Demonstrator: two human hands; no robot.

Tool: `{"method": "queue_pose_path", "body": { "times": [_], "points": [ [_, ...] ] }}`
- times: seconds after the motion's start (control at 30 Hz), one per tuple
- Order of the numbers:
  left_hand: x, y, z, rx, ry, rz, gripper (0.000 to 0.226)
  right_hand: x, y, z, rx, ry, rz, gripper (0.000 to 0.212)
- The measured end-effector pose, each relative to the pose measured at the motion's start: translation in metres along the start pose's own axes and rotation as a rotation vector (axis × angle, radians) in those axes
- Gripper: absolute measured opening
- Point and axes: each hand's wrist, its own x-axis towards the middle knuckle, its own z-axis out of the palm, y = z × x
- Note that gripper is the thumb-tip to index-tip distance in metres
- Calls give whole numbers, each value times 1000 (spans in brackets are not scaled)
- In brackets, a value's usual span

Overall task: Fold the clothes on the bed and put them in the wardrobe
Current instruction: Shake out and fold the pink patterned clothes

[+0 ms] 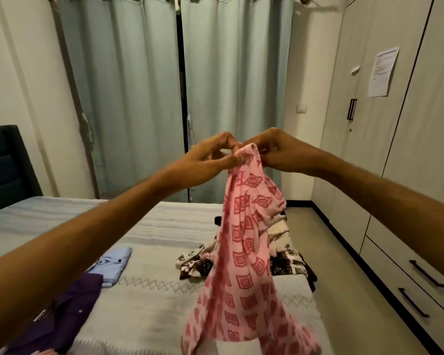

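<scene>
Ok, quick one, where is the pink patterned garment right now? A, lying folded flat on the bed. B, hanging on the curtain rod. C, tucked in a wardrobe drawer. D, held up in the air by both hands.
D: the left hand and right hand both pinch the top of the pink patterned garment, which hangs down over the bed.

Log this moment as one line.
hands: left hand and right hand pinch pink garment aloft | folded: blue shirt, purple shirt | wardrobe: closed
</scene>
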Motion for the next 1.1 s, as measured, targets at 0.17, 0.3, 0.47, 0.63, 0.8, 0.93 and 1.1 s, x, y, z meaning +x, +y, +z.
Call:
{"method": "queue_pose_path", "body": {
  "times": [0.17,0.3,0.47,0.63,0.8,0.93,1.1],
  "points": [
    [0,3,4,-163,-15,-117,14,-7,3,4,292,76,190,28],
    [1,3,11,-89,73,-199,17,-12,-1,11,621,145,324,31],
    [0,5,24,-53,174,-196,12,-21,-6,3,170,149,313,19],
    [-6,14,41,-155,50,-280,9,-16,-28,-17,29,215,178,22],
    [0,43,53,-569,102,-194,10,-12,-60,-33,-230,347,-53,34],
    [7,68,60,-656,36,-127,27,-9,-83,-44,-167,323,-76,38],
    [8,79,66,-472,254,-86,21,-17,-86,-60,-360,329,-163,56]
  ]
}}
